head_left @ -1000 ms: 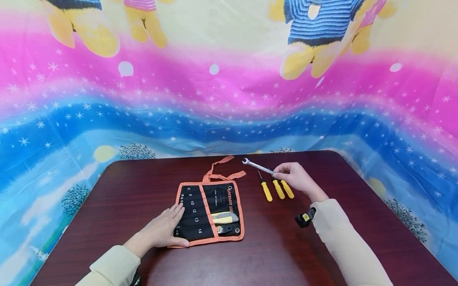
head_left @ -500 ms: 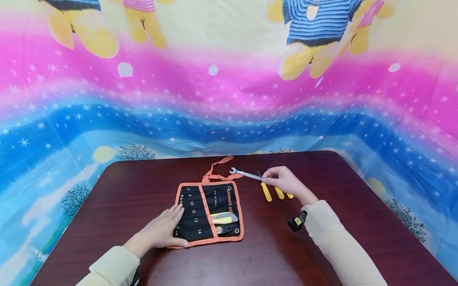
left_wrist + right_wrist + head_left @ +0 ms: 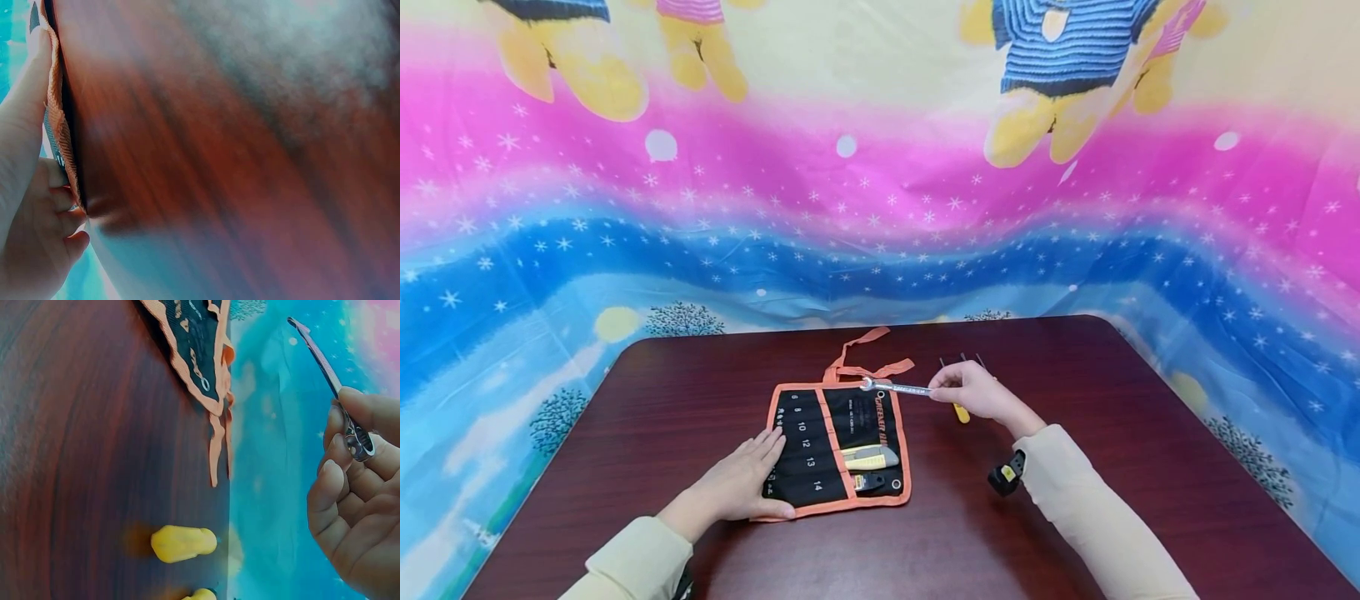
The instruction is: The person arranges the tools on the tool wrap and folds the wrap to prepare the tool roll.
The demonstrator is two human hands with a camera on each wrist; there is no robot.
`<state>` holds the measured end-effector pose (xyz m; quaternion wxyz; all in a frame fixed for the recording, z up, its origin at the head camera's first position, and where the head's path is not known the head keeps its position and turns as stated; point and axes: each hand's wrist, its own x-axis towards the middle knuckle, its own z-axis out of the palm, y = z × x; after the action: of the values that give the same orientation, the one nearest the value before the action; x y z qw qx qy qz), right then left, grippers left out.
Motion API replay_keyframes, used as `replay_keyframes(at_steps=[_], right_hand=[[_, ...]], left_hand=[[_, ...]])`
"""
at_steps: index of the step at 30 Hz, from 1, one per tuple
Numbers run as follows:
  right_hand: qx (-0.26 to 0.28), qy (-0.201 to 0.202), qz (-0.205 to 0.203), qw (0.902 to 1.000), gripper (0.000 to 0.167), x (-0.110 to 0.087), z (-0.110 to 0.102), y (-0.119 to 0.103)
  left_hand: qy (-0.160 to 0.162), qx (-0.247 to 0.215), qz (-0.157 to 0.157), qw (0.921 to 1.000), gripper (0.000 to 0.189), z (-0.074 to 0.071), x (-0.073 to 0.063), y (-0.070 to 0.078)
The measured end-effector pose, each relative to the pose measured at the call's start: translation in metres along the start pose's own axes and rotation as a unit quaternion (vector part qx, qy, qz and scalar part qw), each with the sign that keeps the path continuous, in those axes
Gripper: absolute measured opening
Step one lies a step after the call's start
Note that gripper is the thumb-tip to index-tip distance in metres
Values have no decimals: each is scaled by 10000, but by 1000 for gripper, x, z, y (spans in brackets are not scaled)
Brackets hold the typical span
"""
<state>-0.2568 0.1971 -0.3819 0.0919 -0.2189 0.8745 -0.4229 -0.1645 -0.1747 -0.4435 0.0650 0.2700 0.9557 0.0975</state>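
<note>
My right hand (image 3: pixel 973 392) pinches a silver combination wrench (image 3: pixel 898 388) near one end; its open-end head points left over the top of a black tool pouch (image 3: pixel 805 450) with orange trim. In the right wrist view the wrench (image 3: pixel 325 369) slants up from between thumb and fingers, its ring end by the palm. My left hand (image 3: pixel 741 479) lies flat on the pouch's left edge, fingers straight. Printed size numbers run down the pouch's left panel. A yellow-and-grey utility knife (image 3: pixel 871 457) and a black-and-yellow tool (image 3: pixel 871 482) sit in its right part.
Right of the pouch, yellow-handled screwdrivers (image 3: pixel 961 413) lie partly hidden behind my right hand; one yellow handle (image 3: pixel 181 543) shows in the right wrist view. Orange ties (image 3: pixel 872 367) trail from the pouch's top. A patterned cloth (image 3: pixel 850 250) hangs behind the dark wooden table (image 3: pixel 700 392).
My right hand has carried the wrench left and toward me, from above the screwdrivers to over the pouch's top right corner. The left hand has stayed in place.
</note>
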Motion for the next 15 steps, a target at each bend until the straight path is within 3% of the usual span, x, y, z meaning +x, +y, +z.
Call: replay_keyframes(at_steps=[9, 15], right_hand=[[216, -184, 109, 9995, 9, 3, 13, 2], [164, -337, -26, 9993, 8, 4, 20, 2]], left_hand=[[-24, -9, -39, 10000, 111, 1, 1, -1], [-18, -10, -48, 10000, 111, 1, 1, -1]])
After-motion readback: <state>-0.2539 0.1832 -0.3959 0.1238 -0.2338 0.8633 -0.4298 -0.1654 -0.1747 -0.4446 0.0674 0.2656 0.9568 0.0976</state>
